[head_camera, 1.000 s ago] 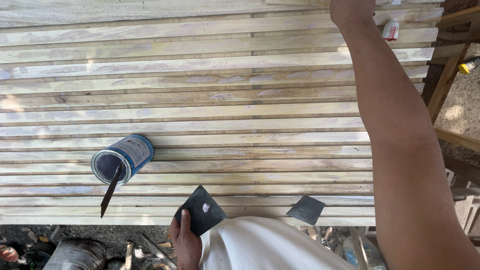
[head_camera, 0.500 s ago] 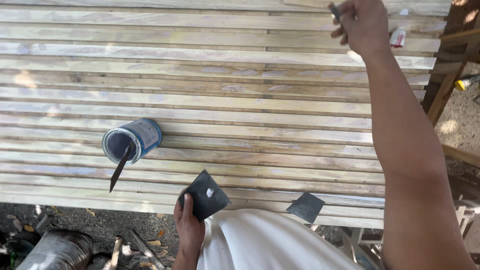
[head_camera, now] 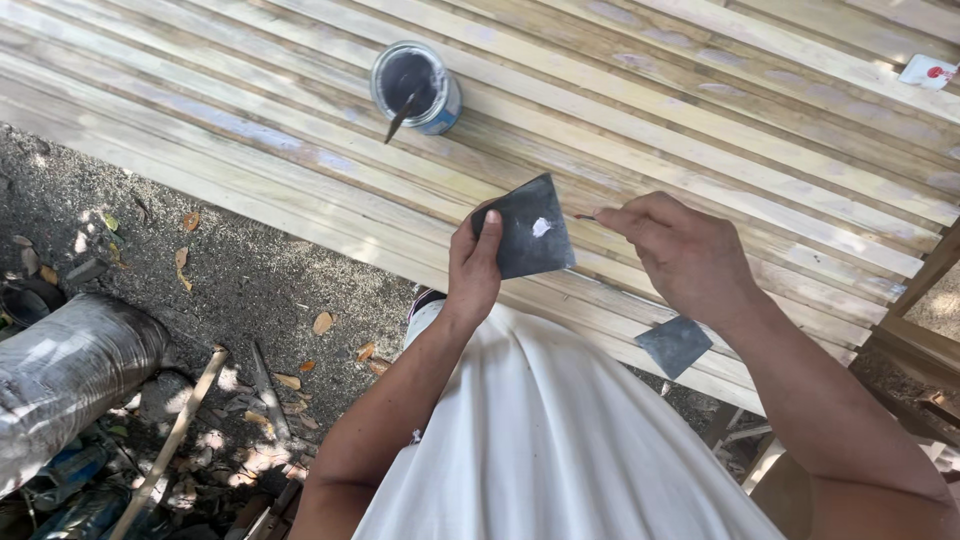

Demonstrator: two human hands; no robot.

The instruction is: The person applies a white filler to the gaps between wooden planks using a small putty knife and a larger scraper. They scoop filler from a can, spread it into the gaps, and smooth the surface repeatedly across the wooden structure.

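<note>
My left hand (head_camera: 473, 268) grips a dark square card (head_camera: 524, 236) with a small dab of white paste on it, held over the near edge of a slatted wooden panel (head_camera: 700, 130). My right hand (head_camera: 680, 255) pinches a thin stick-like tool (head_camera: 584, 216) whose tip points at the card's right edge. A round tin (head_camera: 415, 87) with a stick standing in its dark contents sits on the slats farther away. A second dark square card (head_camera: 675, 345) lies on the slats below my right wrist.
A small white and red tube (head_camera: 928, 72) lies at the far right of the slats. Dirt ground with dry leaves, a pale cylinder (head_camera: 70, 370) and a wooden stick (head_camera: 175, 435) lie to the left. A wooden frame (head_camera: 925, 300) stands at the right.
My right hand has come back from the far side of the panel to the card. My view has swung left and down, and my left hand has raised the card off the edge.
</note>
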